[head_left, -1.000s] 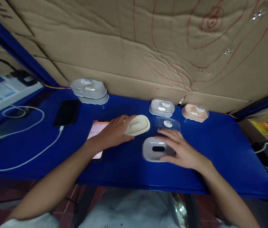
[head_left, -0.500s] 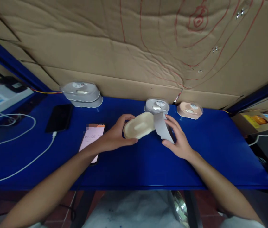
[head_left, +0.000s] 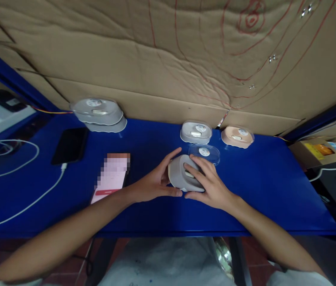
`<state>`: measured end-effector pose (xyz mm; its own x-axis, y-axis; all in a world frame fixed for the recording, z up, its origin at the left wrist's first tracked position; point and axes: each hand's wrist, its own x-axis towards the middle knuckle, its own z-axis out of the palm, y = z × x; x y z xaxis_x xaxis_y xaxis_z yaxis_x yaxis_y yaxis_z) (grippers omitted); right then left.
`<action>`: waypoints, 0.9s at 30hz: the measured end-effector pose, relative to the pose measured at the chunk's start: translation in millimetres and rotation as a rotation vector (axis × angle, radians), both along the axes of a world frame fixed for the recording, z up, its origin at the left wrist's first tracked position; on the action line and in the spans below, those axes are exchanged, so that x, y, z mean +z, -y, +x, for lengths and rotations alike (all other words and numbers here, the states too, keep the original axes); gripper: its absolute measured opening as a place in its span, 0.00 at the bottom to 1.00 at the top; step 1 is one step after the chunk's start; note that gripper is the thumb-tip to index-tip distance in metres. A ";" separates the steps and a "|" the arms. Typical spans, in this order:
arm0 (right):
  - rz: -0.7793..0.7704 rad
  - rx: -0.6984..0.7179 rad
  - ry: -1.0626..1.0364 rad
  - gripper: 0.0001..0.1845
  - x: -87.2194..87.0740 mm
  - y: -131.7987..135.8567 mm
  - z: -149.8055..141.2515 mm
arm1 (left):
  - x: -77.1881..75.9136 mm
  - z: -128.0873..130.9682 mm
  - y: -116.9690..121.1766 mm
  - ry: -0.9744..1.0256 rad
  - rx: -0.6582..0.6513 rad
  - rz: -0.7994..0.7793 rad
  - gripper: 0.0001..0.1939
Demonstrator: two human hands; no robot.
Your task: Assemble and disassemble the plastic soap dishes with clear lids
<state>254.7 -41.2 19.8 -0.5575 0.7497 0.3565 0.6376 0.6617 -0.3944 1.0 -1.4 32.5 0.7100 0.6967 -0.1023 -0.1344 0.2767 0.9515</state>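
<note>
Overhead, a wall of creased cardboard (head_left: 156, 59) marked with red lines backs a blue counter (head_left: 275, 190) that fills the middle of the view. At the counter's center, a person's two hands close around a grey oval case (head_left: 177, 176): the left hand (head_left: 153, 183) wraps its 9 o'clock side, thumb below and fingers above, while the right hand (head_left: 209, 186) lies over its 3 o'clock side with fingers spread across the top; each grip is clamped on the case, which sits at or just above the counter, and contact cannot be made out. Just beyond the right hand's fingertips, at 1 o'clock from the case, lies a clear lid (head_left: 204, 153) bearing a round sticker. Farther back, near the cardboard, stand a lidded grey case (head_left: 196, 132) at 12 o'clock and a lidded peach case (head_left: 237, 136) at 2 o'clock. At 10 o'clock from the hands, well apart, rests a stack of grey cases (head_left: 98, 114). At 9 o'clock lies a lit phone (head_left: 111, 177), screen blurred, and past it a dark phone (head_left: 69, 145) plugged into a white cable (head_left: 22, 208).
</note>
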 end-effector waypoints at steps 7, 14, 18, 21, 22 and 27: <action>-0.162 0.116 0.100 0.47 5.6 1.3 1.1 | -2.0 1.8 1.5 -0.030 0.061 0.015 0.59; -0.173 0.092 -0.107 0.39 1.2 -17.6 18.8 | -1.5 3.4 -0.5 -0.005 0.205 -0.064 0.51; -0.090 -0.266 0.051 0.40 -14.3 -42.6 47.3 | 1.7 -2.4 -13.1 0.070 0.381 -0.131 0.41; -0.136 -0.366 0.107 0.43 -23.4 -51.9 57.6 | 1.2 -5.2 -22.2 0.136 0.417 -0.172 0.35; -0.170 -0.383 0.035 0.42 -24.3 -51.9 57.1 | 0.4 -5.1 -23.5 0.135 0.427 -0.178 0.35; -0.477 -0.233 -0.458 0.37 -17.4 -32.0 31.9 | -5.4 0.9 -17.0 0.075 0.408 -0.164 0.43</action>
<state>286.6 -9.2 2.4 -0.2357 0.9644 0.1197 0.4423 0.2162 -0.8704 1.9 15.6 27.2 0.3903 0.9001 -0.1938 -0.3305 0.3334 0.8830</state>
